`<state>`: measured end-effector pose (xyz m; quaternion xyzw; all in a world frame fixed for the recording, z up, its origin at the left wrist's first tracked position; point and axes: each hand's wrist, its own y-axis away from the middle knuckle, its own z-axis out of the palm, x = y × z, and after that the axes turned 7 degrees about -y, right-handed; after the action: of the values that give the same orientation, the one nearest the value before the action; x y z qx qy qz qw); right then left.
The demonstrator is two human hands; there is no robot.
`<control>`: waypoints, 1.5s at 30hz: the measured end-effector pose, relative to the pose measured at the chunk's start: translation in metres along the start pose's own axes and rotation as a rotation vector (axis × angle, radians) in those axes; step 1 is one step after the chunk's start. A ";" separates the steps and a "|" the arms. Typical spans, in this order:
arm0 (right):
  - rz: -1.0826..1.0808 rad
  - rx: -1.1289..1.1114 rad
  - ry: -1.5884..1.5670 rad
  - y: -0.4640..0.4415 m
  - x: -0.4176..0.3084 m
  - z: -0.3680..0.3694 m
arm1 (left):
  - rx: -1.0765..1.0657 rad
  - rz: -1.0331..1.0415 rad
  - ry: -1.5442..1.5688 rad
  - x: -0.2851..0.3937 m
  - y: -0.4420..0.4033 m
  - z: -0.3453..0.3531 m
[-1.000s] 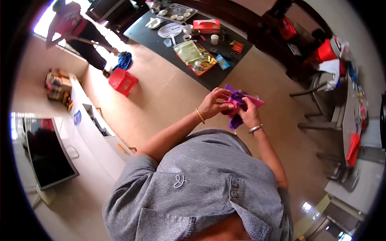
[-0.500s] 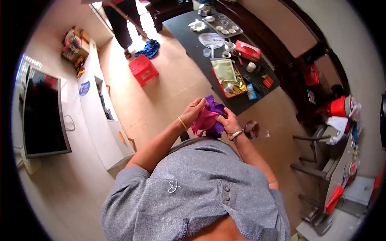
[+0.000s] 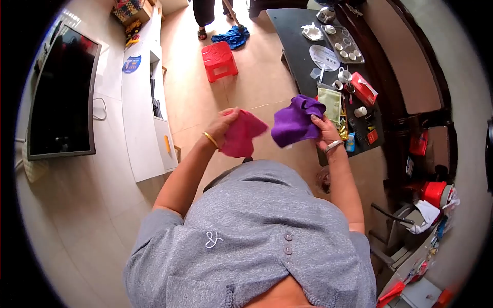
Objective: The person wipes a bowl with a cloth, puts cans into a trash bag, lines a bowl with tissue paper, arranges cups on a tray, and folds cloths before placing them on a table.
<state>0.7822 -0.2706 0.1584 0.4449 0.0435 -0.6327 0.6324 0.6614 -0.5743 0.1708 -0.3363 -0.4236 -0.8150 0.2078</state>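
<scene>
My left hand (image 3: 225,124) is closed on the upper edge of a pink cloth (image 3: 244,134), which hangs down and fans out to the right. A purple cloth (image 3: 295,123) is pinched in my right hand (image 3: 325,129), bunched near the fingers and spreading out to the left. The two cloths are apart, with a gap of floor between them. Both hands are in front of my body at waist level. My right hand is nearest to the dark table's front end.
A dark table (image 3: 287,33) on the right bears a red tissue box (image 3: 364,88), a round fan (image 3: 324,57) and a cup tray. Ahead stand a red stool (image 3: 219,60) and a person with a blue mop (image 3: 232,37). A white cabinet (image 3: 141,113) lines the left.
The pink and purple cloths, held together in both hands before, are now pulled apart. My left hand has moved left with the pink one, my right hand right with the purple one.
</scene>
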 end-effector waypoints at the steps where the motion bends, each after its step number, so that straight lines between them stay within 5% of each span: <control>1: -0.016 0.010 0.090 -0.010 -0.007 0.000 | 0.036 0.014 0.073 0.005 0.003 -0.005; 4: -0.176 0.045 0.471 -0.047 -0.024 -0.008 | 0.037 0.100 0.090 0.000 0.002 -0.031; 8: -0.491 0.249 1.170 -0.077 -0.040 -0.004 | 0.312 0.192 0.254 -0.018 0.003 -0.042; 11: -0.537 0.067 1.614 -0.080 -0.062 0.013 | 0.388 0.264 0.319 -0.025 0.015 -0.030; 12: -0.738 -0.081 1.653 -0.091 -0.064 0.001 | 0.408 0.293 0.330 -0.027 0.018 -0.027; 14: -0.714 -0.169 1.715 -0.098 -0.075 0.003 | 0.485 0.299 0.364 -0.034 0.022 -0.018; 28: -1.062 -0.570 1.537 -0.100 -0.099 0.036 | 0.668 0.350 0.465 -0.083 0.046 0.059; 36: -0.909 -0.816 1.552 -0.082 -0.082 0.051 | 0.863 0.350 0.304 -0.095 0.073 0.080; 40: -0.904 -0.868 1.529 -0.069 -0.060 0.073 | 1.046 0.386 -0.252 -0.122 0.071 0.054; 45: -0.797 -0.994 1.327 -0.052 -0.020 0.116 | 0.956 0.393 -0.286 -0.131 0.078 0.033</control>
<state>0.6761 -0.3167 0.2143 0.3458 0.8144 -0.3274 0.3315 0.8124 -0.5837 0.1328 -0.3847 -0.7006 -0.4230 0.4268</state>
